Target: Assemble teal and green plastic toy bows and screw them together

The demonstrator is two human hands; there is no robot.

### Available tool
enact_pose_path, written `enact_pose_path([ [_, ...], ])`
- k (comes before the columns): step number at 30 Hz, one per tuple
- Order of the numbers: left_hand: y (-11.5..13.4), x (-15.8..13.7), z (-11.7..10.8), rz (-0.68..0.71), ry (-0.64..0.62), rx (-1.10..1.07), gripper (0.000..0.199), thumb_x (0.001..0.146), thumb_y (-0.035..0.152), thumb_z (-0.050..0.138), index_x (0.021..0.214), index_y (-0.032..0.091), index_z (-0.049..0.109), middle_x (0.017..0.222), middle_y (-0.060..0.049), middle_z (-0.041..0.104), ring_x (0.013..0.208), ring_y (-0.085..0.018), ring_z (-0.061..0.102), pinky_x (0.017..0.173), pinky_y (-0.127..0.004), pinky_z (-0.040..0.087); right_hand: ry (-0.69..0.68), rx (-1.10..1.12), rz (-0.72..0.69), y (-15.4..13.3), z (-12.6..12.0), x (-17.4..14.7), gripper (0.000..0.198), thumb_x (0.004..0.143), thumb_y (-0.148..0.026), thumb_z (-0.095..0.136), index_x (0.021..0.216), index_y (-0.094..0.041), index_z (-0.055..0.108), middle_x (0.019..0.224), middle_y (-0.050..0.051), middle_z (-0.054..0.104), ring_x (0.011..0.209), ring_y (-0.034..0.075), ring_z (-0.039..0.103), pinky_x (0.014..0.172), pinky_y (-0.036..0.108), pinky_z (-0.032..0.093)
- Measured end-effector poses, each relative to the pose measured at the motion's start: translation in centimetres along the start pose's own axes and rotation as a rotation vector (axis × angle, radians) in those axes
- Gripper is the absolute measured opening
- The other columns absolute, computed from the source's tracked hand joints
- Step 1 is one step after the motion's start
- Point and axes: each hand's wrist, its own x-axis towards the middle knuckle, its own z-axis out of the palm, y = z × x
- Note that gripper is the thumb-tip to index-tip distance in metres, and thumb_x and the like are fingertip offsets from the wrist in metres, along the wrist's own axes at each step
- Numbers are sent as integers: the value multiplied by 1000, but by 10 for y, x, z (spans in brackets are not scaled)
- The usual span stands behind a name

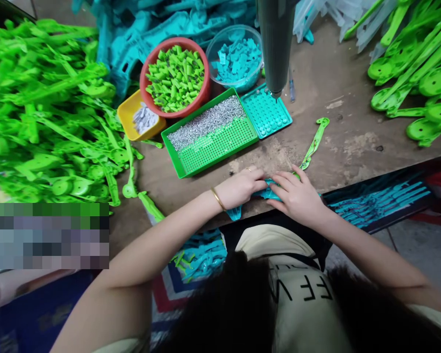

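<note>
Both hands are at the table's near edge, on a teal plastic part [268, 191] mostly hidden under the fingers. My left hand [240, 186], with a gold bangle at the wrist, closes its bent fingers on the part's left side. From the other side my right hand [296, 195] grips it, fingers curled over the top. A teal end [235, 213] sticks out below my left wrist. Just beyond my right fingertips lies a long green plastic part [316, 139] with thin wires along it; its near end is hidden by the hand.
A green perforated tray [202, 162] of small metal screws lies ahead, beside a teal tray [266, 115]. Behind stand a red bowl [147, 93] of green pieces, a transparent tub [238, 88] and a yellow bin [127, 115]. A dark screwdriver tool [275, 44] hangs above. Green parts [47, 108] heap left.
</note>
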Motion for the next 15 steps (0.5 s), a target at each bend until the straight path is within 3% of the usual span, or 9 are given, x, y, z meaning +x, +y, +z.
enact_pose_path([
  [5, -6, -1, -2, 18, 12, 54, 33, 91, 7, 41, 106, 15, 70, 100, -11, 60, 92, -21, 51, 85, -33, 45, 12, -1, 31, -8, 2, 5, 34, 90, -37, 59, 113, -14, 66, 121, 13, 66, 118, 27, 56, 113, 51, 33],
  [8, -12, -1, -7, 24, 33, 126, 32, 92, 10, 41, 104, 16, 70, 96, -10, 60, 88, -21, 51, 81, -33, 45, 61, 66, 43, 4, -8, 18, 33, 89, -40, 59, 113, -17, 67, 123, 12, 66, 118, 25, 57, 110, 49, 37],
  [11, -8, -2, -11, 18, 35, 204, 31, 94, 12, 41, 103, 16, 70, 93, -10, 60, 86, -21, 51, 78, -33, 43, 234, 170, 176, 49, -32, 49, 30, 93, -40, 53, 107, -19, 68, 114, 11, 70, 107, 24, 63, 97, 43, 47],
  [13, -1, -4, -12, -9, 44, 261, 29, 95, 15, 41, 102, 16, 69, 92, -10, 60, 86, -22, 52, 77, -35, 42, 365, 217, 357, 95, -47, 83, 30, 94, -37, 49, 106, -16, 68, 104, 11, 72, 96, 22, 65, 88, 39, 51],
  [15, 8, -6, -13, -39, 69, 315, 26, 96, 18, 43, 101, 14, 68, 92, -10, 59, 87, -22, 53, 79, -36, 42, 413, 230, 455, 143, -55, 126, 28, 92, -31, 50, 106, -13, 66, 100, 11, 71, 87, 22, 65, 82, 39, 51],
])
